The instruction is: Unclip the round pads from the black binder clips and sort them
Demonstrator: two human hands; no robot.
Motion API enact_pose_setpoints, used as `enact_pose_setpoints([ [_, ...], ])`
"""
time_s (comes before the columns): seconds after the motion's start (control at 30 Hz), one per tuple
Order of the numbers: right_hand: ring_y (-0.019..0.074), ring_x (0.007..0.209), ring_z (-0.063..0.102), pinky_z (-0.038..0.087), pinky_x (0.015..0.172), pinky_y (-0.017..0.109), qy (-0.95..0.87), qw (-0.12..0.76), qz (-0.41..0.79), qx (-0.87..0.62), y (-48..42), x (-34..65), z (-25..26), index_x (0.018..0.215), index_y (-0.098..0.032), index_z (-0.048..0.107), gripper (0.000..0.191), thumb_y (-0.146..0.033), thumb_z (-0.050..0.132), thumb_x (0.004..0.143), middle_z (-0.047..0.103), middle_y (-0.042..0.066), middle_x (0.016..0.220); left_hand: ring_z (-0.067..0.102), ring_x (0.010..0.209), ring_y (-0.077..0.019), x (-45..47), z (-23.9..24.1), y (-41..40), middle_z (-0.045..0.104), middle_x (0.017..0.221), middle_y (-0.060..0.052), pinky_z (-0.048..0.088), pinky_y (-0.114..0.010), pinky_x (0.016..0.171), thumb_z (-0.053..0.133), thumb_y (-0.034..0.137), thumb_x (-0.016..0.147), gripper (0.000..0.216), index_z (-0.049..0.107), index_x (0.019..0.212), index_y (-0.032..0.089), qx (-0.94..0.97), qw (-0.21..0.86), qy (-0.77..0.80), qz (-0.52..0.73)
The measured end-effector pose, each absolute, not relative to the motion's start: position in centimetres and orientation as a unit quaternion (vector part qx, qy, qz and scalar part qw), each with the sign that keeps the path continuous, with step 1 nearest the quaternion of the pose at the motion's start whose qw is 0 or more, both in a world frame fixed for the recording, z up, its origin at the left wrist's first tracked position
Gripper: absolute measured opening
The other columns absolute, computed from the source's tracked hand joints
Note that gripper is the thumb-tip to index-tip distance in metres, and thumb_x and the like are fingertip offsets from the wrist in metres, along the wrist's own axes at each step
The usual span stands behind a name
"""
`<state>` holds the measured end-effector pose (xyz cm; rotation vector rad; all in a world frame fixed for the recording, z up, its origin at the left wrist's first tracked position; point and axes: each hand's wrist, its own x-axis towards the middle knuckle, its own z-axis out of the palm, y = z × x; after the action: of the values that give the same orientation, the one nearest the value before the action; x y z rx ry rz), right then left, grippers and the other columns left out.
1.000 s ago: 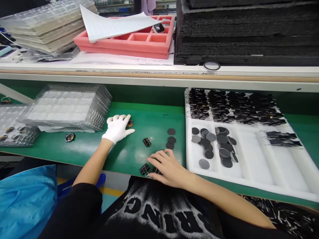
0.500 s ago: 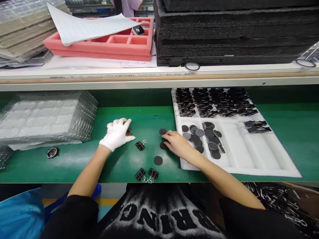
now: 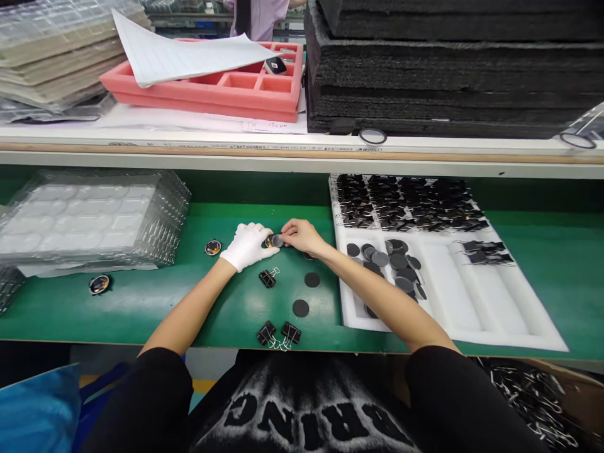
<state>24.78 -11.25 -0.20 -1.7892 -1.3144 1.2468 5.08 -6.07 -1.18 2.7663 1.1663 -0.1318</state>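
Observation:
My left hand (image 3: pixel 246 246), in a white glove, pinches a small round gold-and-black part (image 3: pixel 270 240) just above the green bench (image 3: pixel 141 302). My bare right hand (image 3: pixel 302 235) meets it from the right and pinches a dark grey disc (image 3: pixel 278 241) against that part. Two loose black discs (image 3: pixel 312 279) (image 3: pixel 301 307) lie on the bench below my right forearm. A black binder clip (image 3: pixel 267 277) lies just under my left hand. Two similar round parts (image 3: pixel 213 247) (image 3: pixel 99 284) rest on the bench to the left.
A white foam tray (image 3: pixel 453 302) on the right holds several dark discs (image 3: pixel 394 261) and rows of black clips (image 3: pixel 406 201). Two more clips (image 3: pixel 278 333) sit at the bench's front edge. Clear blister trays (image 3: pixel 94 217) are stacked left. A shelf above carries a pink foam tray (image 3: pixel 212 94) and black foam sheets (image 3: pixel 453 63).
My right hand left the discs beside the white tray and moved left with one disc to meet my left hand. My left hand lifted the round part off the bench.

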Motion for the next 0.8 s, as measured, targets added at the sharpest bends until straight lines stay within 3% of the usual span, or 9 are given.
enact_pose_setpoints([
  [0.13,0.0115,0.078,0.063,0.041,0.073,0.023,-0.589,0.227,0.368,-0.683,-10.9,24.5,-1.1,0.093,-0.014,0.064,0.019,-0.024,0.08,0.094,0.07,0.001,0.086,0.06,0.122,-0.0336,4.8,-2.0,-5.8,0.068,0.131,-0.013,0.037,-0.044,0.098,0.067,0.066,0.096,0.063,0.066,0.14,0.022,0.915,0.087,0.392,-0.043],
  [0.27,0.0141,0.085,0.058,0.033,0.072,0.025,-0.646,0.177,0.269,-0.692,-12.1,24.0,0.1,0.106,-0.014,0.064,0.024,-0.034,0.075,0.099,0.068,0.005,0.102,0.061,0.121,-0.0327,4.5,-2.4,-6.0,0.068,0.13,-0.012,0.038,-0.044,0.098,0.067,0.065,0.096,0.064,0.062,0.145,0.023,0.913,0.095,0.397,-0.014],
  [0.4,0.0147,0.09,0.06,0.032,0.073,0.026,-0.732,0.126,0.283,-0.607,-15.1,22.4,2.5,0.108,-0.018,0.067,0.03,-0.047,0.07,0.102,0.067,0.004,0.109,0.06,0.126,-0.0305,4.5,-2.5,-6.2,0.066,0.135,-0.011,0.039,-0.043,0.1,0.072,0.054,0.093,0.066,0.057,0.149,0.022,0.906,0.114,0.407,0.022],
  [0.53,0.0182,0.096,0.064,0.031,0.079,0.031,-0.787,-0.021,0.276,-0.551,-17.3,21.3,3.6,0.096,-0.016,0.069,0.025,-0.039,0.065,0.106,0.071,0.004,0.104,0.06,0.121,-0.0318,4.8,-2.5,-6.4,0.066,0.131,-0.01,0.04,-0.044,0.097,0.069,0.058,0.093,0.051,0.069,0.131,0.024,0.896,0.109,0.429,0.022],
  [0.7,0.0259,0.109,0.066,0.036,0.09,0.037,-0.7,-0.052,0.211,-0.681,-14.7,24.5,3.5,0.099,-0.018,0.071,0.03,-0.036,0.051,0.111,0.074,0.007,0.106,0.063,0.112,-0.0323,5.2,-2.4,-6.3,0.069,0.117,-0.011,0.042,-0.043,0.089,0.067,0.057,0.093,0.045,0.074,0.118,0.02,0.888,0.097,0.449,0.018],
  [0.8,0.0286,0.113,0.064,0.04,0.097,0.04,-0.66,-0.068,0.227,-0.713,-12.4,26.7,3.6,0.098,-0.019,0.073,0.03,-0.039,0.054,0.109,0.072,0.008,0.107,0.065,0.11,-0.0315,5.0,-2.2,-5.9,0.07,0.115,-0.011,0.042,-0.041,0.087,0.067,0.056,0.094,0.044,0.075,0.116,0.019,0.886,0.106,0.451,0.012],
])
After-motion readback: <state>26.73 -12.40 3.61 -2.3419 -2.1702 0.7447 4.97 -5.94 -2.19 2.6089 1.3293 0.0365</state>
